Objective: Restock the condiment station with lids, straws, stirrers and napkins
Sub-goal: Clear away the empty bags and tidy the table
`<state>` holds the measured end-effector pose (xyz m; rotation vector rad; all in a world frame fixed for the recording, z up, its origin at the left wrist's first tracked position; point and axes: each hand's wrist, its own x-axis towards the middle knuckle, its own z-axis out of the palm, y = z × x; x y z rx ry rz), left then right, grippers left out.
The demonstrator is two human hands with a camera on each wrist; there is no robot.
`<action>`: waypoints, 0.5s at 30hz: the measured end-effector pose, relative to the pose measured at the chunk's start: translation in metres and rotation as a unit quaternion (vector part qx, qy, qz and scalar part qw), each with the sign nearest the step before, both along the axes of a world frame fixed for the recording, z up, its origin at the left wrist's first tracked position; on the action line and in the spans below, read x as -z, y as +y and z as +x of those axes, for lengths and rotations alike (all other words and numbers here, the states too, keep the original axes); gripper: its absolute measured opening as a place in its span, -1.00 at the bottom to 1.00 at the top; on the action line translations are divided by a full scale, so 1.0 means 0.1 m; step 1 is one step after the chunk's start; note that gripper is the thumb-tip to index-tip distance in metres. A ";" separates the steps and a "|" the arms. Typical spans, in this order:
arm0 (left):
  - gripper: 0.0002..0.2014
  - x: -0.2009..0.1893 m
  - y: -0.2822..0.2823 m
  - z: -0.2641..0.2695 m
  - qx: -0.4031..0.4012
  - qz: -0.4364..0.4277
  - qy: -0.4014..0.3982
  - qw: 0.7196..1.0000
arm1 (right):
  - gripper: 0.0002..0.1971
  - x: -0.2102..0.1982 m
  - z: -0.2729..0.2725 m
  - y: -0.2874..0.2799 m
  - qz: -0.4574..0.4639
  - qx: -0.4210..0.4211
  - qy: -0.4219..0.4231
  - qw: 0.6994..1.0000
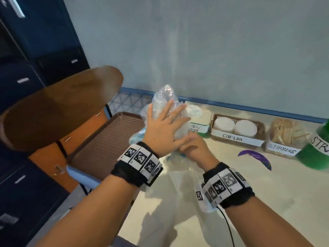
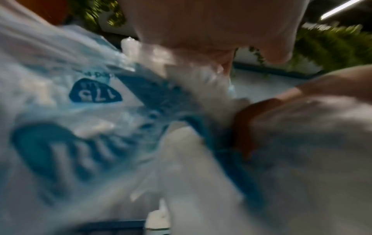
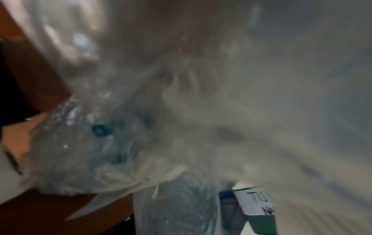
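- left hand [image 1: 165, 127] flat against clear plastic bag [image 1: 164, 98], fingers spread
- right hand [image 1: 194, 148] grips bag from below
- labelled bins along wall (cup lids [image 1: 235, 124], stirrers [image 1: 286, 131])

I am holding one plastic bag [image 1: 164, 102] between my two hands; just right of my grip four labelled containers are sitting, with two stacks of cup lids [image 1: 235, 126] showing in the second (stirrers too many to count).

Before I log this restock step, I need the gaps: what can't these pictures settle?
- Napkin bin label: head view, partly hidden by the plastic bag.
- Straws label: cut off by the right edge.
- Right hand: grip hidden under the left hand; wrist views blurred.
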<state>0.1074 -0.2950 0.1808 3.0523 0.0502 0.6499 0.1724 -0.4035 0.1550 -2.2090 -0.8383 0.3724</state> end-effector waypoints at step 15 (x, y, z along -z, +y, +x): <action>-0.42 0.16 1.32 -1.45 -0.032 -0.658 -0.080 0.748 | -0.57 -0.02 -1.07 1.53 0.155 -0.176 -0.028 0.972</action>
